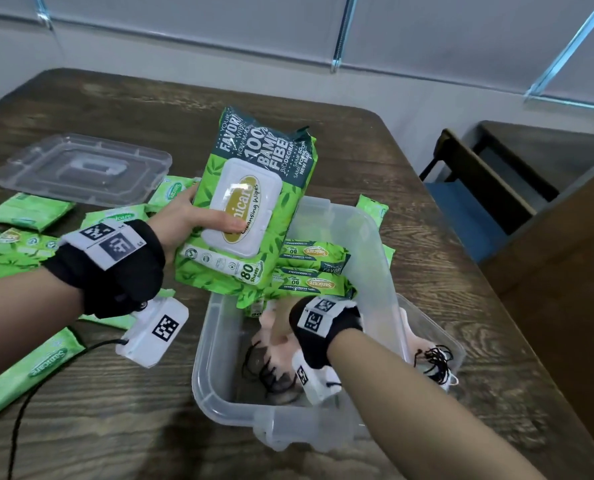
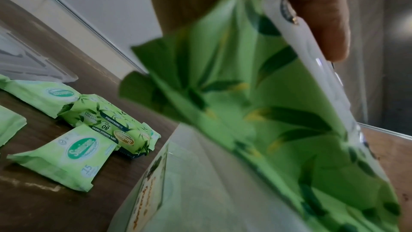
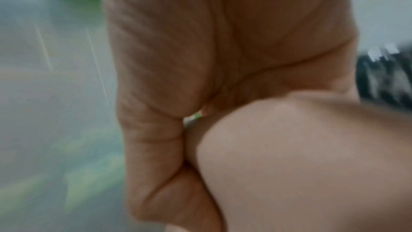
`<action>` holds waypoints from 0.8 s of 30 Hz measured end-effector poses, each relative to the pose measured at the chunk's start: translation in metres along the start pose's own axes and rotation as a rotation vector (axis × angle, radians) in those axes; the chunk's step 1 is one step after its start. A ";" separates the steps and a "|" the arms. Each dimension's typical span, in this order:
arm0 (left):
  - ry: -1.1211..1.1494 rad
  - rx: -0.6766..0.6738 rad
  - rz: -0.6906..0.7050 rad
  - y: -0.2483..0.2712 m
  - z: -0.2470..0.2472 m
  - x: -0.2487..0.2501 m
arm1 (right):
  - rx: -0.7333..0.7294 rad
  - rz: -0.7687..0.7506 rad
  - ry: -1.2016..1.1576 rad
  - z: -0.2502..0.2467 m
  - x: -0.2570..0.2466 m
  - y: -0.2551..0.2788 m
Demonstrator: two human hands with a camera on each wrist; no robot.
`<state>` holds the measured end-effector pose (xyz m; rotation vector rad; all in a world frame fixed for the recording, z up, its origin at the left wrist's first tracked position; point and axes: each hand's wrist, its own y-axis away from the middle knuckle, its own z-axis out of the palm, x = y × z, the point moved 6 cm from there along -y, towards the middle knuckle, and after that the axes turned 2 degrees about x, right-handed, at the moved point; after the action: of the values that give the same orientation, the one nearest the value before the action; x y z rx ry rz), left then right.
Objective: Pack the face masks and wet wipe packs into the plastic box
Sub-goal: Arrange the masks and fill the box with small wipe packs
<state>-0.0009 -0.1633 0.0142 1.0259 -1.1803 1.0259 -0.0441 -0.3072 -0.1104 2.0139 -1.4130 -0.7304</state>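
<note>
My left hand (image 1: pixel 184 220) grips a large green wet wipe pack (image 1: pixel 243 202) with a white flip lid, tilted above the far left corner of the clear plastic box (image 1: pixel 198 375). The left wrist view shows the same pack (image 2: pixel 256 103) up close, with my thumb on its lid. My right hand (image 1: pixel 283 327) is down inside the box, holding pink face masks (image 1: pixel 274 351) with black ear loops. In the blurred right wrist view my thumb (image 3: pixel 156 130) presses against the pink masks (image 3: pixel 301 156). Two large packs (image 1: pixel 312 254) stand on edge in the box's far half.
More masks (image 1: pixel 423 344) hang over the box's right rim. The clear lid (image 1: pixel 81 168) lies far left on the wooden table. Several small green packs (image 1: pixel 29 213) lie to the left, another (image 1: pixel 371 209) behind the box. A chair (image 1: pixel 479 188) stands to the right.
</note>
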 end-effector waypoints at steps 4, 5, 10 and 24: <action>-0.013 -0.133 0.034 0.011 0.010 0.025 | 0.187 0.079 -0.221 -0.073 0.025 0.045; -0.029 -0.176 0.026 0.013 0.014 0.032 | 0.243 0.095 -0.289 -0.093 0.032 0.067; -0.422 -0.296 -0.138 0.011 0.037 0.046 | 0.643 0.293 -0.389 -0.151 0.106 0.157; -1.894 -0.636 -0.351 -0.015 0.165 -0.084 | 0.995 0.512 -1.084 -0.061 0.233 0.174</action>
<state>-0.0297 -0.3330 -0.0546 1.4827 -2.3488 -1.0062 -0.0437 -0.5692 0.0300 1.6482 -3.2773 -1.0498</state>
